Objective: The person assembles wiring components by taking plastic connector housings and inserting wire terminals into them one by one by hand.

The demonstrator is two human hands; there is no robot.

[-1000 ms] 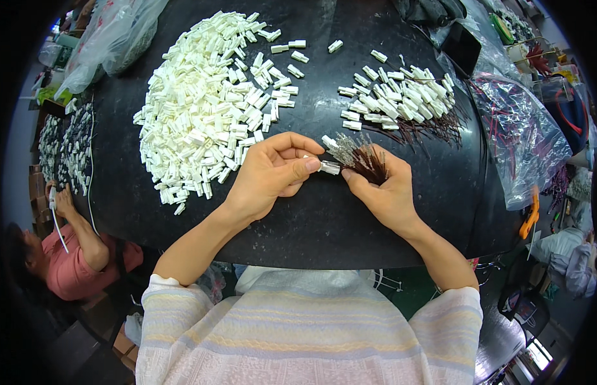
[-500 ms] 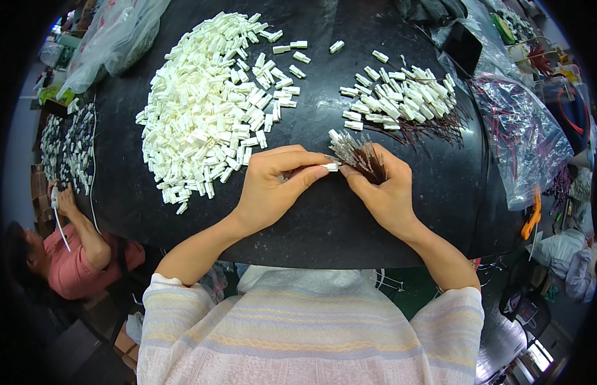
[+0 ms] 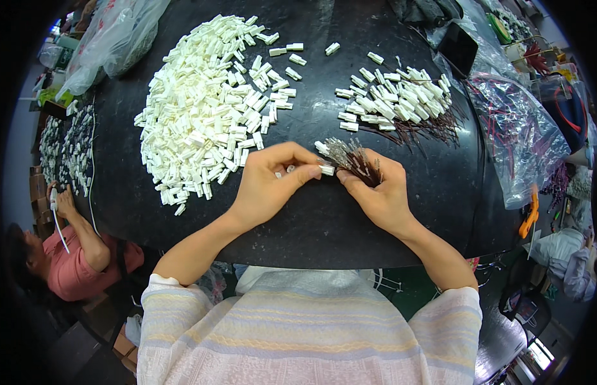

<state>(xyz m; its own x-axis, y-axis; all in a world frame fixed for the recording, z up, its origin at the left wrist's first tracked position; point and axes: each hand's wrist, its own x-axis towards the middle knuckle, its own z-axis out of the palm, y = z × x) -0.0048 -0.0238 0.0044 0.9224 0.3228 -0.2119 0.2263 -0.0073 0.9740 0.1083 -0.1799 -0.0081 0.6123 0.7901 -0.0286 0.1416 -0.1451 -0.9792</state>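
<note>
My left hand [image 3: 269,183] is closed, its thumb and forefinger pinching a small white plastic connector housing [image 3: 327,170]. More white pieces [image 3: 285,171] show inside its curled fingers. Close beside it, my right hand [image 3: 385,192] grips a bundle of brown wires [image 3: 366,168] with silvery metal terminals at the tips. A white housing [image 3: 321,147] sits at the bundle's tip end. The pinched housing is right by the right thumb; whether a wire enters it is too small to tell.
A large heap of white housings [image 3: 196,115] covers the black table's [image 3: 311,237] left side. Wired housings [image 3: 404,96] lie at the right, near a phone [image 3: 458,50], a clear plastic bag [image 3: 517,135] and orange-handled scissors [image 3: 529,215]. A co-worker [image 3: 80,256] sits at the left.
Both hands have shifted slightly left, with the wire bundle in the right one. The left fingers have turned a little, showing white pieces in the palm.
</note>
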